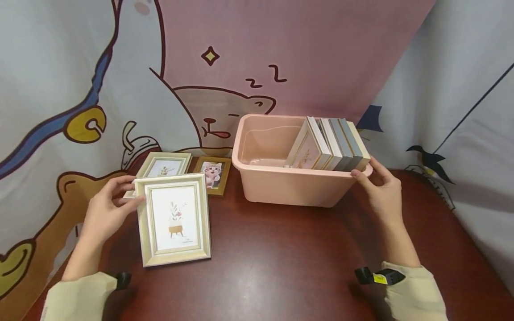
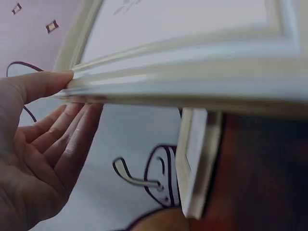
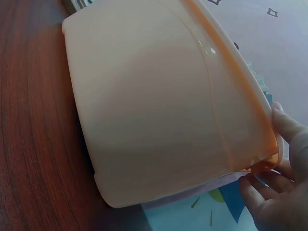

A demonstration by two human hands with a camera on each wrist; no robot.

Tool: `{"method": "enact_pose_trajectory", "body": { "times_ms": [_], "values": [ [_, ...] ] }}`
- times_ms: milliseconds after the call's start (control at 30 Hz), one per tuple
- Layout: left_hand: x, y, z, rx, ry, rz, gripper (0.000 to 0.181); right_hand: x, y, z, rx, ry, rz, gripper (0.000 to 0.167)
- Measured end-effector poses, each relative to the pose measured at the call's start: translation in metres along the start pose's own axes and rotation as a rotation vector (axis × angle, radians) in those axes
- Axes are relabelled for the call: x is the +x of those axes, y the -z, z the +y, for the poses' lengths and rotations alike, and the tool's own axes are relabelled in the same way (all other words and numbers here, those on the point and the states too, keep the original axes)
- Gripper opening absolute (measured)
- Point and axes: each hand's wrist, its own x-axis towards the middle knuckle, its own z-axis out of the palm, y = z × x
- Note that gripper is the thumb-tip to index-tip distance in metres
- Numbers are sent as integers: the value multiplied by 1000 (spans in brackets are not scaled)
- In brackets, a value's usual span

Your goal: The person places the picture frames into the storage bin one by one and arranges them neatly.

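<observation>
A cream picture frame (image 1: 203, 214) with a potted-plant print stands tilted up, facing me. At its upper left edge my left hand (image 1: 105, 209) pinches it, thumb on the front; the left wrist view shows the fingers beneath the frame's border (image 2: 192, 89). My right hand (image 1: 383, 191) grips the right end of the rim of a pink plastic bin (image 1: 289, 189). In the right wrist view the thumb lies over that rim, with the fingers curled under it. Several picture frames (image 1: 335, 142) lean upright in the bin's right half.
Behind the held frame lie another cream frame (image 1: 166, 166) and a brown wooden frame (image 1: 218, 176) with a kitten picture. All rest on a dark red-brown table (image 1: 273, 254). A printed cartoon curtain (image 1: 321, 53) hangs close behind the bin.
</observation>
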Motion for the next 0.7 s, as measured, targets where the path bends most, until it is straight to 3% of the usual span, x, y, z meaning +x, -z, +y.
{"method": "enact_pose_trajectory", "body": {
  "times_ms": [233, 300, 500, 700],
  "values": [
    [11, -7, 34, -137, -57, 168, 48, 0, 0, 1, -1, -13, 3, 59],
    [17, -7, 46, -244, -75, 204, 44, 0, 0, 1, -7, -15, 3, 59],
    [37, -6, 91, -747, -180, 272, 38, 0, -1, 0, -9, -20, 7, 60],
    [57, -10, 142, -911, -337, 279, 35, -2, -2, -1, 3, -35, 20, 61]
  ]
}}
